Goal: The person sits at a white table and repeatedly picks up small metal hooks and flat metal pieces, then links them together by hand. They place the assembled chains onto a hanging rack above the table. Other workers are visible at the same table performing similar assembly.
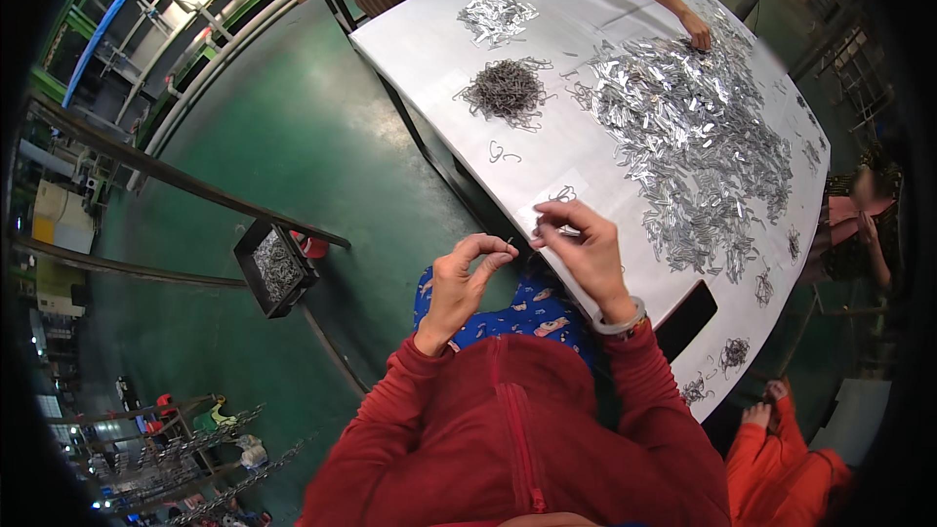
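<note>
One white table is seen; two hands of the wearer are counted, left hand and right hand; one wristband is noted; one dark wire-hook pile is recorded; one large spread of shiny metal pieces and one smaller heap of the same are counted; one black bin of parts is seen on the floor; one dark flat phone-like slab is counted; loose pieces are too many to be counted; one co-worker's hand is seen on the table.
</note>
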### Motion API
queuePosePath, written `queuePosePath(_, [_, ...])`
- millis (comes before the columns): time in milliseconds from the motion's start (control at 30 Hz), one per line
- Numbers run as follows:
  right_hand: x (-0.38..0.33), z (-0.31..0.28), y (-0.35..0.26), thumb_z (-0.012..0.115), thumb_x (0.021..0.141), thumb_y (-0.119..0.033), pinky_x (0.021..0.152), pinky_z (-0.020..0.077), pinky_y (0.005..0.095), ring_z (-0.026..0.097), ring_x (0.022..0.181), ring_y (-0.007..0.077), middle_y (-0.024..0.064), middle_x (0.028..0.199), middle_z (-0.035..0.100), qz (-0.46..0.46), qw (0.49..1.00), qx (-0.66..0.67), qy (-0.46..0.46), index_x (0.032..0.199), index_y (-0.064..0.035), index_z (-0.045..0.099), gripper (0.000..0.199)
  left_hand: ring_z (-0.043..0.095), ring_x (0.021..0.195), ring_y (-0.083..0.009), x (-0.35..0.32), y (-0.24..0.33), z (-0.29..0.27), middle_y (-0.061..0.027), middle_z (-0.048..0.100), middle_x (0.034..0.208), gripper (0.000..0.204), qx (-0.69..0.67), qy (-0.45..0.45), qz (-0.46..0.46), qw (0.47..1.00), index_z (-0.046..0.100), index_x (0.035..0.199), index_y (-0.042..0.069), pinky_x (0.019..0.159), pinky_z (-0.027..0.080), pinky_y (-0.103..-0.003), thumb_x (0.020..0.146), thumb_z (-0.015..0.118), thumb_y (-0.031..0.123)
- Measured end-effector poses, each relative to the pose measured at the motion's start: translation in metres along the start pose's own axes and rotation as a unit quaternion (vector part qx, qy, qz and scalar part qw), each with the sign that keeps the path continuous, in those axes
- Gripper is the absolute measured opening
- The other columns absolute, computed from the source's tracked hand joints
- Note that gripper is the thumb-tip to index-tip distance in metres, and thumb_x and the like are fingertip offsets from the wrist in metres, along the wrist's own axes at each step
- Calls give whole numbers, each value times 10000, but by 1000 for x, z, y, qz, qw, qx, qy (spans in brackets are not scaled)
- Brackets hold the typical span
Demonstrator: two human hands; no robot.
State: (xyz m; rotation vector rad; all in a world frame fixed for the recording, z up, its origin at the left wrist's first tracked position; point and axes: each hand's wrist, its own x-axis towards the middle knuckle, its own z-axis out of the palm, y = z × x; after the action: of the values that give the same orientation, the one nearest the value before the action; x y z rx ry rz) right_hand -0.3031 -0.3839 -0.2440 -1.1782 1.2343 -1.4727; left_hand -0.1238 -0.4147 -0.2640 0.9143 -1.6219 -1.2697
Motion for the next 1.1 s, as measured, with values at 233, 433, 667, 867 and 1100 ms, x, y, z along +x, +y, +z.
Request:
queuePosePath(233, [-9,31,-21,629,809,67,715,539,218,653,789,130,80,872,659,5,1000,-25,18,996,42,642,189,628,794,-234,3,5,-7,-79,677,820,89,75,-12,72,995,640,882,3,811,471,-345,797,658,23])
queuePosePath(433, [-12,35,-9,635,797,86,668,539,211,652,733,124,108,833,664,73,995,35,50,970,69,637,174,642,801,-266,-1,2,-8,-67,683,833,62,102,-25,65,992,634,867,18,908,445,-403,808,649,28])
queuePosePath(667, [-12,35,6,637,781,104,678,541,216,647,753,125,92,842,648,45,994,86,50,925,57,656,152,653,832,-233,-2,-9,-10,-86,680,873,106,159,-52,38,985,617,919,11,948,436,-410,816,640,20])
queuePosePath(867, [-15,37,16,636,760,132,626,535,215,637,712,132,108,837,636,46,986,145,59,876,61,668,140,614,957,-202,1,-17,-7,-142,619,1105,292,-29,45,-48,997,565,1113,-11,853,482,-311,826,621,-12])
queuePosePath(1100, [-15,29,16,633,776,111,617,516,206,620,696,104,84,813,624,73,982,174,11,873,39,675,128,576,773,-212,154,-80,14,-67,632,834,114,348,-5,174,921,710,887,71,650,462,-315,777,682,63])
